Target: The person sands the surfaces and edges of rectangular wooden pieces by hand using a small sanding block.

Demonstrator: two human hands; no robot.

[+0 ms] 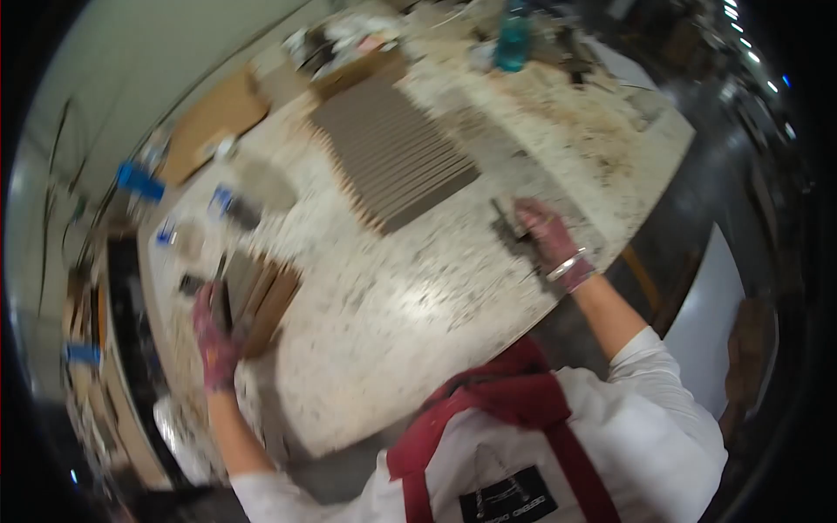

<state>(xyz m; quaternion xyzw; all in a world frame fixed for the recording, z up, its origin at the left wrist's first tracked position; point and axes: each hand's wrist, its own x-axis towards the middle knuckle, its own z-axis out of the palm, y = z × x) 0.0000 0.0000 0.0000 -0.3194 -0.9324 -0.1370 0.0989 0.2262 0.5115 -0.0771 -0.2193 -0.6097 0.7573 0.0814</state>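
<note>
At the table's left side, my left hand [214, 344], in a stained reddish glove, is closed on a dark flat strip [223, 305] at the near end of a small stack. That stack of brown and grey strips [266, 301] stands right beside the fingers. My right hand [547, 231], gloved alike with a pale band at the wrist, is over the table's right part. Its fingers are closed round a small dark tool [500, 212], too blurred to name. Between and beyond the hands lies a row of long grey-brown strips [397, 152] with lighter, uneven ends on their left.
The stained white table [410, 357] carries an open cardboard box [357, 74] of crumpled wrapping at the back. A teal bottle [514, 39] is at far right. Along the left lie a cardboard sheet [218, 118], a blue object [139, 180] and a clear cup [189, 240].
</note>
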